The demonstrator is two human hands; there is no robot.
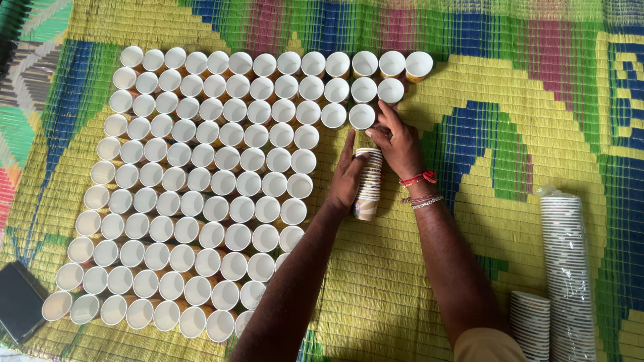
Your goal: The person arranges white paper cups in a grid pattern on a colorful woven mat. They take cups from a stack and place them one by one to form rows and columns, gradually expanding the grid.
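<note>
While many white paper cups (pixel 201 194) stand open side up in rows, the left hand (pixel 347 181) wraps around a small stack of cups (pixel 367 184) lying near the middle of the mat (pixel 402 281). The right hand (pixel 397 142) grips the top of that stack, and its fingers (pixel 388 112) touch one cup (pixel 361 116) at 12 o'clock from the stack. The mat is woven, with yellow, green, blue and pink patches, and it covers the whole floor in view. At 4 o'clock lie two long stacks (pixel 567 268) in clear wrap. At 8 o'clock sits a dark flat thing (pixel 19 300).
</note>
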